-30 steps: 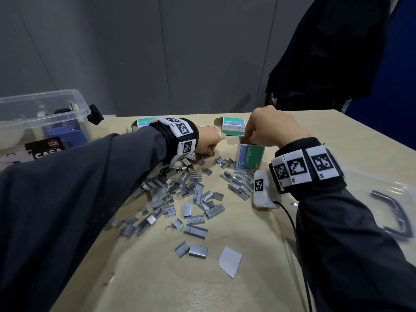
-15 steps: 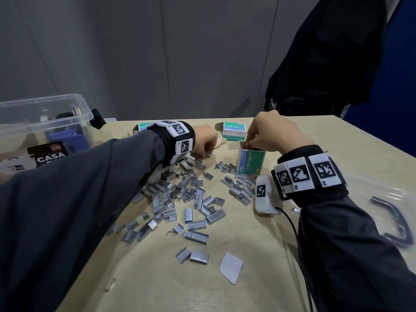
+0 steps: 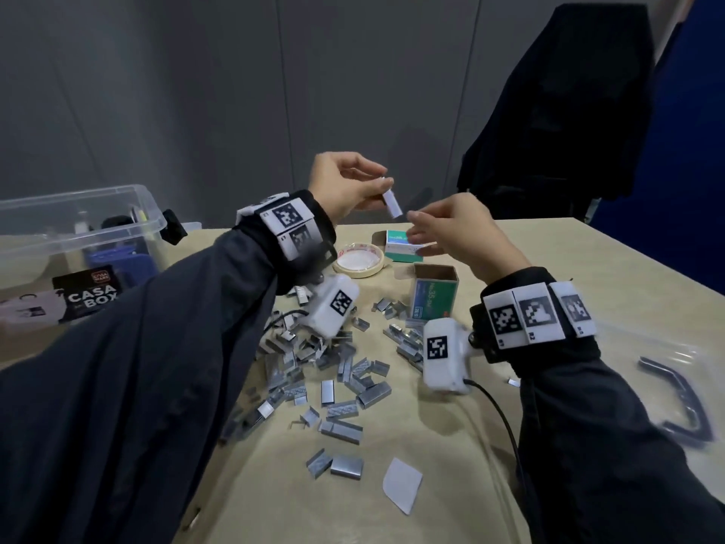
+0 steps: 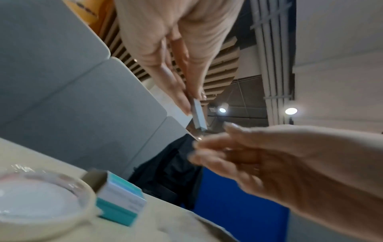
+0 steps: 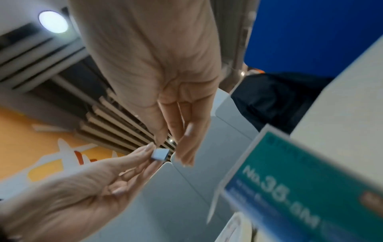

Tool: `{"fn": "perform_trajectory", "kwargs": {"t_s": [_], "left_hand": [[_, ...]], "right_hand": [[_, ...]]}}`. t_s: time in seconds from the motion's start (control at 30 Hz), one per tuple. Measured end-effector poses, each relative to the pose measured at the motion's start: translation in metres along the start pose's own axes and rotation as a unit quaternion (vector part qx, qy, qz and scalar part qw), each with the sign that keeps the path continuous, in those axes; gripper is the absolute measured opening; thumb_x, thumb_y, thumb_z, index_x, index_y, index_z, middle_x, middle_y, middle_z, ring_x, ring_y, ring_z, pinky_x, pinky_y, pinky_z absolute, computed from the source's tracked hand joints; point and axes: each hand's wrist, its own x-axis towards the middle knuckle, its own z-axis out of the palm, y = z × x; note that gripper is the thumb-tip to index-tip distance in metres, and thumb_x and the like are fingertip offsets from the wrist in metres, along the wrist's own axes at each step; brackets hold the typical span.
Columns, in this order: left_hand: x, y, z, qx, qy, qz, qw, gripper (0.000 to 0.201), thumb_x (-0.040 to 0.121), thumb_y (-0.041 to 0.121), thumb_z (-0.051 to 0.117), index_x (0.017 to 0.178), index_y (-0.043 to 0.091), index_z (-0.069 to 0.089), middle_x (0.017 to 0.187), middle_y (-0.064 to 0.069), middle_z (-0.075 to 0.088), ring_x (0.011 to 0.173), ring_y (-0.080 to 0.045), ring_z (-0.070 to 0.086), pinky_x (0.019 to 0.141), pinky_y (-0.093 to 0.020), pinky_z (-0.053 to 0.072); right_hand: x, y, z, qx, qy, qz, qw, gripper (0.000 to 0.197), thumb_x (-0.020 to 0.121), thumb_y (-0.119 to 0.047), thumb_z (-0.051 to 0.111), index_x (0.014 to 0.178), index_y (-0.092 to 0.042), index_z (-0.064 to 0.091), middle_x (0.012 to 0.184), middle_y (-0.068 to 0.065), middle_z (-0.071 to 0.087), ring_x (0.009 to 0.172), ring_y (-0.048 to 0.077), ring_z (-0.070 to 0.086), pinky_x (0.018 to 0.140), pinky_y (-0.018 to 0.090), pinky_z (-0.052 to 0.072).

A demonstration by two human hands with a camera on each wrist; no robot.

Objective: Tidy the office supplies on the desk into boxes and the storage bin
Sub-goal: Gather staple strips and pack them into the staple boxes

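My left hand (image 3: 386,194) is raised above the desk and pinches one short staple strip (image 3: 392,204) between thumb and fingertips; the strip (image 4: 199,114) hangs downward. My right hand (image 3: 416,225) hovers just right of the strip (image 5: 159,153) with relaxed, nearly straight fingers (image 5: 184,147), holding nothing. Below the hands an open green staple box (image 3: 433,292) stands upright on the desk. Several loose staple strips (image 3: 325,367) lie scattered in front of it. The clear storage bin (image 3: 78,206) sits at the far left.
A second teal staple box (image 3: 400,245) and a tape roll (image 3: 359,261) lie behind the upright box. A white paper scrap (image 3: 402,484) lies near the front edge. A clear plastic bag with dark parts (image 3: 686,398) is at the right. A dark coat (image 3: 557,111) hangs behind the desk.
Both hands have risen off the desk. My left hand lifted a staple strip from the pile. My right hand let go of the upright green box, which still stands.
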Motion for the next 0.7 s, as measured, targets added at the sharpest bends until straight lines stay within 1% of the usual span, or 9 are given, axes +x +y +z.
{"fn": "perform_trajectory", "kwargs": {"t_s": [0.07,0.13,0.2,0.27,0.37,0.5,0.57,0.63,0.7], "left_hand": [[-0.003,0.000,0.009,-0.066,0.025,-0.018,0.997,0.017,0.078,-0.005,0.074,0.093,-0.008,0.066,0.090,-0.019,0.069,0.080,-0.025,0.073,0.067,-0.028,0.060],[-0.006,-0.001,0.016,-0.128,0.041,-0.043,0.990,0.015,0.078,-0.006,0.073,0.091,-0.007,0.065,0.088,-0.018,0.069,0.077,-0.022,0.073,0.067,-0.027,0.059],[-0.010,-0.002,0.022,-0.168,0.048,-0.068,0.982,0.010,0.079,-0.006,0.071,0.088,-0.007,0.066,0.084,-0.016,0.069,0.073,-0.020,0.072,0.066,-0.026,0.059],[-0.014,-0.004,0.028,-0.192,0.061,-0.088,0.975,0.007,0.080,-0.005,0.071,0.086,-0.007,0.066,0.082,-0.016,0.069,0.070,-0.020,0.071,0.068,-0.025,0.060],[-0.020,-0.005,0.036,-0.208,0.079,-0.101,0.970,0.008,0.081,-0.004,0.071,0.087,-0.007,0.067,0.082,-0.017,0.069,0.067,-0.020,0.071,0.070,-0.026,0.060],[-0.023,-0.005,0.038,-0.176,0.047,-0.117,0.976,0.013,0.081,-0.003,0.071,0.093,-0.006,0.068,0.092,-0.020,0.071,0.081,-0.026,0.073,0.075,-0.031,0.060],[-0.025,-0.007,0.037,-0.173,0.024,-0.122,0.977,0.013,0.081,-0.004,0.070,0.094,-0.005,0.068,0.090,-0.018,0.072,0.081,-0.025,0.073,0.074,-0.029,0.060],[-0.025,-0.011,0.036,-0.182,0.023,-0.125,0.975,0.012,0.082,-0.006,0.069,0.093,-0.005,0.068,0.087,-0.016,0.072,0.078,-0.023,0.073,0.071,-0.025,0.060],[-0.025,-0.015,0.036,-0.200,0.033,-0.135,0.970,0.012,0.082,-0.006,0.068,0.094,-0.004,0.068,0.088,-0.016,0.072,0.076,-0.022,0.073,0.069,-0.023,0.060]], "right_hand": [[-0.001,-0.001,0.002,0.095,0.003,0.001,0.995,0.022,0.095,-0.017,0.063,0.106,0.001,0.071,0.086,0.012,0.074,0.081,0.020,0.074,0.075,0.028,0.061],[-0.001,0.000,0.001,0.159,0.046,-0.001,0.986,0.014,0.093,-0.010,0.065,0.098,0.001,0.073,0.083,0.016,0.074,0.076,0.023,0.073,0.078,0.029,0.060],[0.001,0.001,-0.002,0.219,0.085,0.010,0.972,0.009,0.093,-0.006,0.064,0.093,0.000,0.072,0.081,0.017,0.073,0.070,0.019,0.071,0.078,0.028,0.059],[0.003,0.002,-0.004,0.248,0.108,0.018,0.962,0.009,0.092,-0.005,0.065,0.094,0.001,0.071,0.079,0.017,0.072,0.067,0.016,0.070,0.075,0.025,0.059],[0.004,0.003,-0.008,0.251,0.116,0.024,0.961,0.012,0.091,-0.007,0.067,0.096,0.002,0.072,0.078,0.015,0.072,0.067,0.015,0.071,0.069,0.021,0.058],[0.003,0.005,-0.018,0.237,0.132,0.037,0.962,0.011,0.084,-0.008,0.075,0.093,-0.001,0.073,0.085,0.013,0.073,0.078,0.020,0.074,0.069,0.020,0.057],[0.002,0.007,-0.021,0.250,0.137,0.042,0.958,0.020,0.082,-0.006,0.076,0.101,-0.001,0.072,0.092,0.013,0.072,0.082,0.020,0.073,0.069,0.019,0.058],[0.001,0.009,-0.022,0.248,0.141,0.037,0.958,0.028,0.081,-0.004,0.077,0.108,-0.004,0.071,0.095,0.010,0.071,0.083,0.020,0.074,0.071,0.021,0.059],[0.001,0.010,-0.021,0.189,0.145,0.004,0.971,0.024,0.080,-0.007,0.079,0.103,-0.007,0.075,0.090,0.007,0.073,0.083,0.018,0.074,0.073,0.022,0.059]]}}
